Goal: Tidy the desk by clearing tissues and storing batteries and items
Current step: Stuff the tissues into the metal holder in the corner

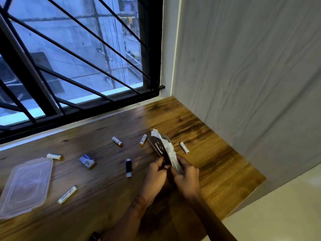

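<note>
Both my hands hold a dark pouch (158, 147) with a smiley face on it, white tissue (169, 150) sticking out of its top. My left hand (156, 173) grips the pouch's near end from the left, and my right hand (186, 174) grips it from the right. Several white batteries lie on the wooden desk (107, 197): one (117, 141) and another (143, 140) left of the pouch, one (184, 148) to its right, one (54, 156) near the container, and one marked Heybright (67, 195). A black USB stick (128, 167) lies left of my hands.
A clear plastic container (26, 186) with its lid on sits at the desk's left. A small blue and white box (87, 161) lies mid-desk. A barred window (69, 66) runs behind the desk, a white panel wall (251, 84) at the right. The desk's right edge drops to pale floor (278, 214).
</note>
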